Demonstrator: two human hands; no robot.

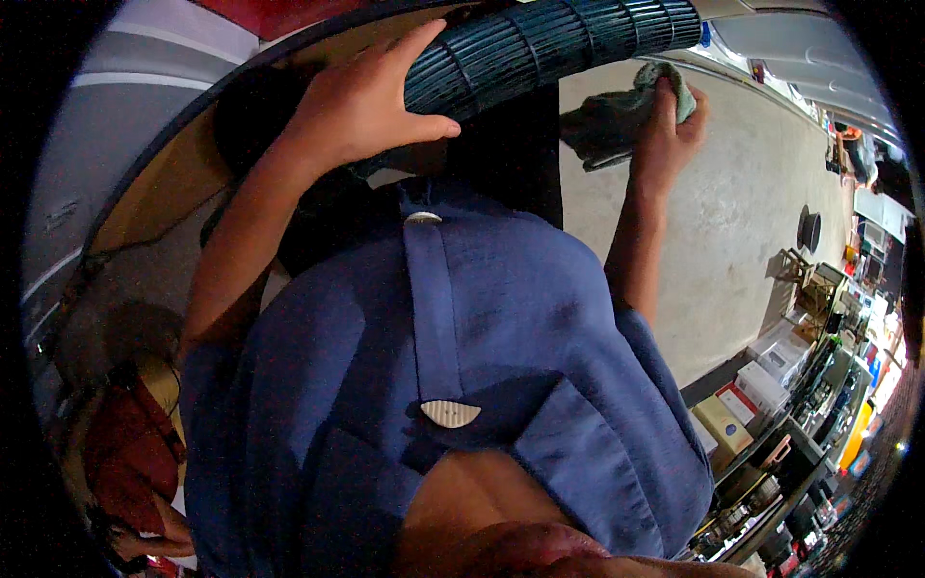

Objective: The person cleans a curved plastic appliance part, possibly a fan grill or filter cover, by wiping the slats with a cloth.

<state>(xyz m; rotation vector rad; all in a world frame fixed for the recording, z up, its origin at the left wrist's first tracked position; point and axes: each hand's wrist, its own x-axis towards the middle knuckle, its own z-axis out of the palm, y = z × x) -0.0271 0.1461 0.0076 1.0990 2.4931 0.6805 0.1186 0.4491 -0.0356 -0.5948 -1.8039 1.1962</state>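
Observation:
My left hand (pixel 354 108) spans the near end of a dark cylindrical blower wheel (pixel 535 50), thumb on its lower side and index finger on its upper side. Slim lengthwise blades and several cross rings make up the wheel, which slants up to the right. To the right, my right hand (pixel 668 134) pinches a grey-green cloth (pixel 661 76) just below the wheel's far end. A darker, shadowed piece of fabric (pixel 607 119) hangs to the left of that hand. Deep shadow hides what lies below the wheel.
Pale concrete floor (pixel 694 238) stretches to the right. Boxes (pixel 762 386) and crowded tables (pixel 766 484) line that side, with a small wooden stand (pixel 791 267) and a dark round pan-like object (pixel 811 230) nearby. A person in dark red (pixel 134 441) is at lower left.

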